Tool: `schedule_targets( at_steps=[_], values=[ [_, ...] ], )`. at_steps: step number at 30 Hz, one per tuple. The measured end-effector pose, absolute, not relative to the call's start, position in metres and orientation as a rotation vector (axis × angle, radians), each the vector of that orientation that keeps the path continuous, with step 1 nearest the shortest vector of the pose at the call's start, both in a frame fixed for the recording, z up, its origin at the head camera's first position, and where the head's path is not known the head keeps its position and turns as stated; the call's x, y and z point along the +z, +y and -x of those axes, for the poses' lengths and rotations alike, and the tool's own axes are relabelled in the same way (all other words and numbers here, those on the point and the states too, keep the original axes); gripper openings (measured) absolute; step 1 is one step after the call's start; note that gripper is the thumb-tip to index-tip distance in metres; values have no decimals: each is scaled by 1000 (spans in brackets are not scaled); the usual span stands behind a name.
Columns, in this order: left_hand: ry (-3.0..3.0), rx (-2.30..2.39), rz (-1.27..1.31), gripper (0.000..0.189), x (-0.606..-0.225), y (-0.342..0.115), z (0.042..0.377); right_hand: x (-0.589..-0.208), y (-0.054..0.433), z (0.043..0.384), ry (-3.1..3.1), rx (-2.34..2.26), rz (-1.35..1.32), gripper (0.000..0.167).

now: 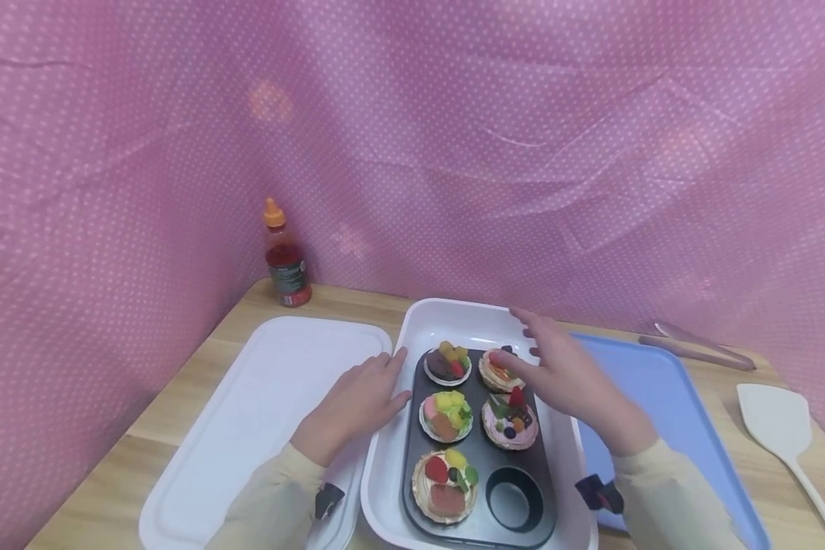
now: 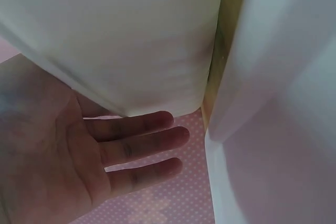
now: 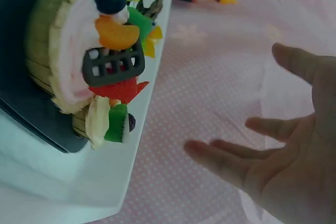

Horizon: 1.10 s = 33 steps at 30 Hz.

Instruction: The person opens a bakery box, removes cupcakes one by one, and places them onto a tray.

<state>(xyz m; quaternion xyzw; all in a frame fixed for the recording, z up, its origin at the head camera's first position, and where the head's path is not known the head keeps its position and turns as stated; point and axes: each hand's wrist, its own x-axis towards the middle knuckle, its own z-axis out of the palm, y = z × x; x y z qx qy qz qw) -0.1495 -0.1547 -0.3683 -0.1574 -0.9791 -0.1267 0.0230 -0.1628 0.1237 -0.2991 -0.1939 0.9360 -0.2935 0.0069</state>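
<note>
A dark muffin tin [image 1: 480, 477] lies inside a deep white tray [image 1: 380, 477]. Several fruit-topped tarts sit in its cups, among them a pink-creamed tart [image 1: 507, 431] and a larger tart with strawberry [image 1: 422, 489]; the front right cup [image 1: 514, 500] shows its dark bottom. My left hand [image 1: 360, 401], fingers straight and holding nothing, hovers by the tray's left rim. On the other side my right hand [image 1: 567, 374] spreads its fingers over the right rim, partly covering the back right tart [image 1: 490, 374]. In the right wrist view this hand [image 3: 283, 156] is apart from the tarts.
A white lid-like board [image 1: 247, 428] lies left of the tray, and a blue tray [image 1: 649, 397] to the right. Farther right are tongs [image 1: 694, 353] and a white spatula [image 1: 777, 420]. A sauce bottle [image 1: 289, 267] stands back left, before a pink dotted cloth [image 1: 454, 153].
</note>
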Motion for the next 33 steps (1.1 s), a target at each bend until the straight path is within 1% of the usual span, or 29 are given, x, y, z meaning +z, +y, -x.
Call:
schedule_targets(
  at_steps=[6, 11, 15, 21, 28, 33],
  values=[
    [-3054, -424, 444, 71, -370, -152, 149, -302, 96, 185, 2868, -949, 651, 80],
    [-3085, -467, 391, 73, -372, -151, 149, -319, 77, 203, 2806, -1082, 555, 76],
    [-3118, -523, 361, 76, -373, -149, 149, -336, 67, 211, 2767, -1209, 487, 74],
    [-3128, -577, 353, 78, -374, -147, 149, -355, 61, 212, 2738, -1282, 512, 77],
    [-3132, -627, 349, 79, -376, -149, 151, -359, 62, 206, 2726, -1240, 485, 83],
    [-3151, -748, 322, 81, -376, -152, 155, -362, 62, 207, 2772, -1146, 508, 82]
  ],
)
